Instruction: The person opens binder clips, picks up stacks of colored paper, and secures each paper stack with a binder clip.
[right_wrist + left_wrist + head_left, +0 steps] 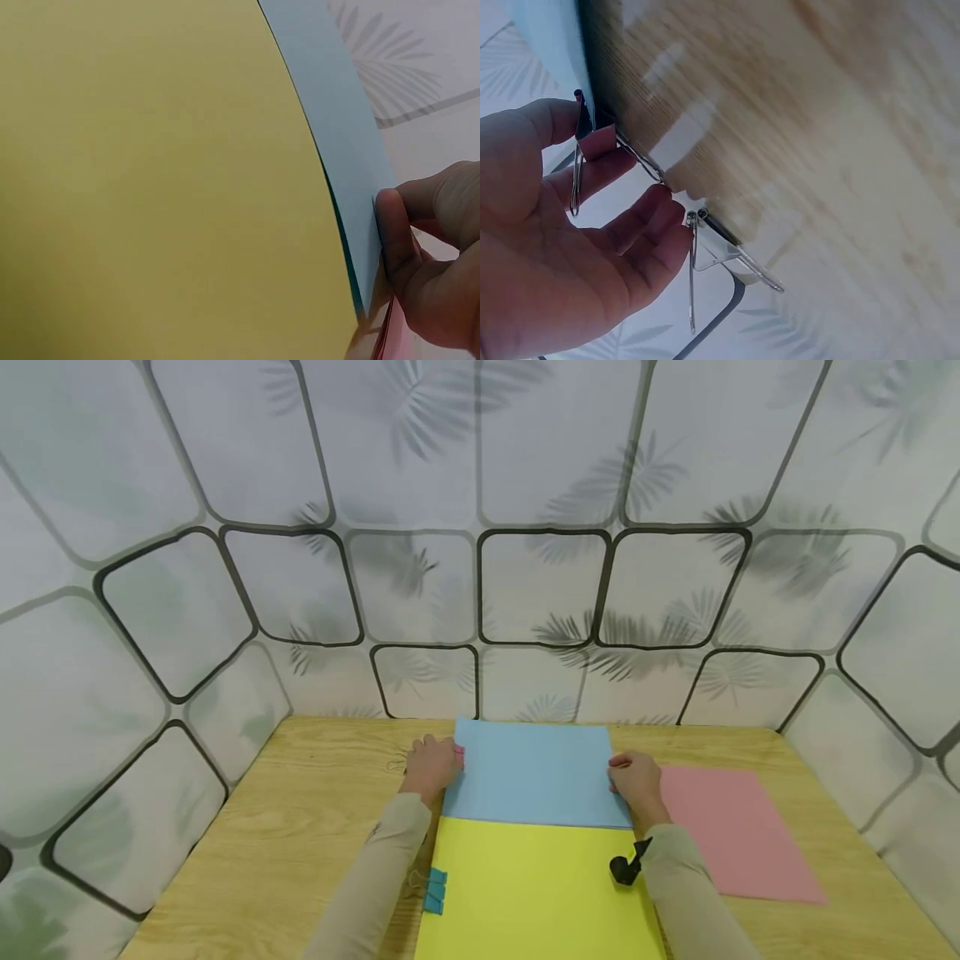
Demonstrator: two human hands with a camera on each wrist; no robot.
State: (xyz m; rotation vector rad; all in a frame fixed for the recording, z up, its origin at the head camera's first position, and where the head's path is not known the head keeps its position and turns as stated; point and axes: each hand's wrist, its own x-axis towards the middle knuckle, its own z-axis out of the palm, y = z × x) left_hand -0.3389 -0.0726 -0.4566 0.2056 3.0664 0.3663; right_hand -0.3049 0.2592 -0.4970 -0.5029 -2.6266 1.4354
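A sheet of light blue paper (536,772) lies across the top of a yellow sheet (536,893). At the blue paper's left edge my left hand (432,764) holds a pink binder clip (598,141) between thumb and finger; the clip sits on the paper's edge. Close to the other fingertips is a second binder clip (718,232) with wire handles. My right hand (636,781) pinches the blue paper's right edge, seen also in the right wrist view, where the blue paper (337,112) stands slightly apart from the yellow one.
A teal binder clip (435,891) grips the yellow sheet's left edge. Pink paper (738,835) lies to the right on the wooden table (300,827). A patterned curtain (420,585) surrounds the table's back and sides. Something black (626,867) hangs at the right cuff.
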